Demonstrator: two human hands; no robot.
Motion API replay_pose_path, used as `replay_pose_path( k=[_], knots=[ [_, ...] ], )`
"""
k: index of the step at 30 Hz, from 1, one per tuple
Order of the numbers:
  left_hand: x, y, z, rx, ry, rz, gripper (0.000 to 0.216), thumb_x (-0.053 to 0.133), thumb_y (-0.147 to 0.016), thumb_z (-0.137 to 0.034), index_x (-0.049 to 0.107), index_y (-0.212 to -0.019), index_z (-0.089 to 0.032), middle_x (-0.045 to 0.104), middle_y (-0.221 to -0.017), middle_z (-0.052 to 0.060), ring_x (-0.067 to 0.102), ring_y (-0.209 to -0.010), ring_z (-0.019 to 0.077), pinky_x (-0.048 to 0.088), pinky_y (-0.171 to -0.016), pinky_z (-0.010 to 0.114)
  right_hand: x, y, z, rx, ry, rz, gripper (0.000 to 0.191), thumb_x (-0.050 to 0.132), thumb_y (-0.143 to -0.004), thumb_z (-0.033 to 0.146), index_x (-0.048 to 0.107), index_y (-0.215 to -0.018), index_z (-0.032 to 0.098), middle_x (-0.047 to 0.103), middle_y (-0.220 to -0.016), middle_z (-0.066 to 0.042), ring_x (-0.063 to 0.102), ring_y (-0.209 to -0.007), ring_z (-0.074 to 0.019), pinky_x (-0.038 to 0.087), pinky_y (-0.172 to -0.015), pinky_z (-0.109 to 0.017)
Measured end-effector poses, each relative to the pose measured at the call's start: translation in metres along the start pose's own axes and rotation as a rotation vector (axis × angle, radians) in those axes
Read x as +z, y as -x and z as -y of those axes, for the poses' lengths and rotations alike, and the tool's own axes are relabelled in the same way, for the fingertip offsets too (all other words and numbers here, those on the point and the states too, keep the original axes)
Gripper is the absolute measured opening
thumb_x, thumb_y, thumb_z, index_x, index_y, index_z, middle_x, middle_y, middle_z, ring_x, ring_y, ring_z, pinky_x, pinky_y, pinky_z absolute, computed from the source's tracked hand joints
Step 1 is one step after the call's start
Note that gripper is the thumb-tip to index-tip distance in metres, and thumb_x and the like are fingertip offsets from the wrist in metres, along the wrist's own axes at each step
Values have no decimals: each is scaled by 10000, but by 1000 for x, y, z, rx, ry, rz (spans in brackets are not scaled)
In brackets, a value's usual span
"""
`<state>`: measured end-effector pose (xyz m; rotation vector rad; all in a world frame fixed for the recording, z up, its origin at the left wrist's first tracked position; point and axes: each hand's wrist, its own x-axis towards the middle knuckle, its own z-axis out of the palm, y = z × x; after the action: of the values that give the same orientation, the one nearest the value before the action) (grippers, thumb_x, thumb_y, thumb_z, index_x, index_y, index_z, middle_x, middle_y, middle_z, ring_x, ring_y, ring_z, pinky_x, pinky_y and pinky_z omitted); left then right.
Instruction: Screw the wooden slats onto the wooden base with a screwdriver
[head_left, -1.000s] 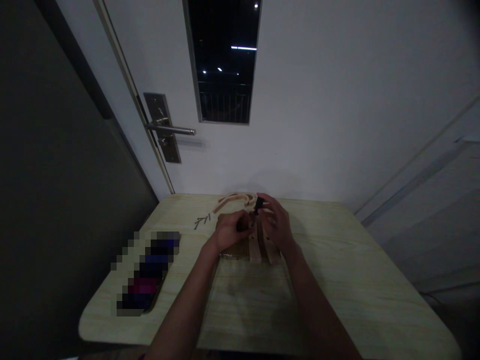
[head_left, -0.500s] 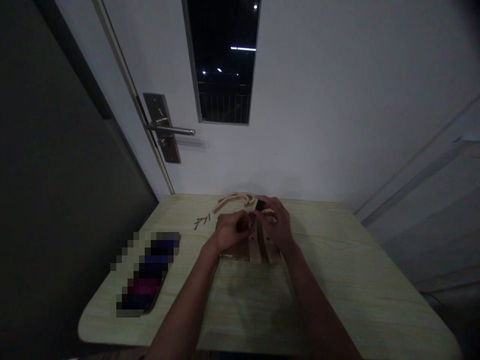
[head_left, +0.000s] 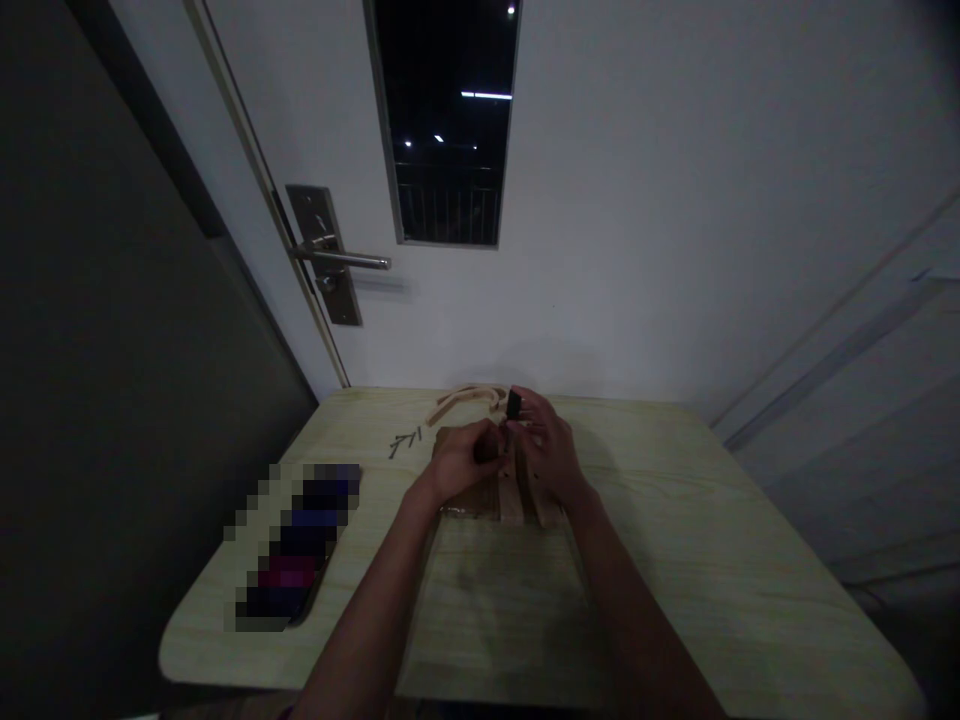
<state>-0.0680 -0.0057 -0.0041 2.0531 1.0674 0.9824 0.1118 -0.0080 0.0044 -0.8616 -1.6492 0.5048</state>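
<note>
My left hand [head_left: 466, 462] is closed in a pinch over a brown piece in clear wrap [head_left: 471, 502], its fingertips at the upper end of a pale wooden strip [head_left: 510, 498]. What lies between those fingertips is hidden. My right hand [head_left: 553, 450] is closed, with a small black piece [head_left: 514, 404] standing up at its fingers. Beneath its palm, a second pale strip [head_left: 545, 508] with a dark hole leans beside the first. Both hands almost touch at the strips' far ends.
Curved pale wooden pieces [head_left: 469, 394] lie behind my hands. Several thin dark pieces, like screws [head_left: 405, 441], are to their left. A phone-like slab [head_left: 307, 545], blurred out, rests on the left of the wood-grain table [head_left: 712, 560]. A white door [head_left: 637, 200] with a metal handle [head_left: 345, 259] rises behind.
My right hand has shifted slightly, its fingers turning a little to the left and up. The black piece now stands more upright. My left hand has stayed in place.
</note>
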Motion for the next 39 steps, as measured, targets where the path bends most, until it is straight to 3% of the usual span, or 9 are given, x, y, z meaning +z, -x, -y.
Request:
replay_pose_path(
  k=[4,10,19,30,33,39],
  knots=[
    [0,0,2,-1,-11,-1,144,717,-791,-274,625,-853,-183,634,-765,-15,544,-691,135,413,-665,246,0,0,-1,-6,6,-7,398,656,-915,264,639,-1312,287,709,-1280,-88,733,-960,-195,655,-756,-345],
    [1,1,7,22,-19,1,153,725,-798,-268,640,-902,-194,674,-830,-8,588,-749,146,452,-710,254,0,1,0,-75,37,-15,413,536,-969,247,599,-1375,275,729,-1237,-93,735,-956,-189,644,-772,-344],
    [-2,-2,1,15,13,23,150,714,-776,-266,608,-847,-187,599,-714,-40,527,-661,126,403,-642,236,1,2,-5,-52,42,-8,443,565,-963,285,575,-1406,303,744,-1110,-71,708,-788,-162,630,-659,-297],
    [-1,-6,5,16,-68,15,187,716,-784,-314,627,-883,-183,652,-771,-2,582,-707,157,440,-671,259,-3,-2,-3,-30,-17,62,515,606,-940,321,532,-1448,279,717,-1158,-79,665,-706,-123,574,-570,-235],
    [-1,-6,6,17,-67,22,214,726,-781,-343,629,-883,-182,654,-776,1,591,-716,161,453,-681,264,-3,-1,-4,-7,-38,66,526,579,-948,307,501,-1467,269,737,-1064,-65,664,-694,-121,542,-542,-212],
    [-2,-5,5,28,-46,35,219,727,-792,-349,621,-898,-189,653,-785,-1,591,-718,157,444,-670,260,-2,-3,-6,-17,9,32,532,627,-906,279,537,-1430,279,724,-981,-26,482,-493,-65,450,-457,-200]
  ],
)
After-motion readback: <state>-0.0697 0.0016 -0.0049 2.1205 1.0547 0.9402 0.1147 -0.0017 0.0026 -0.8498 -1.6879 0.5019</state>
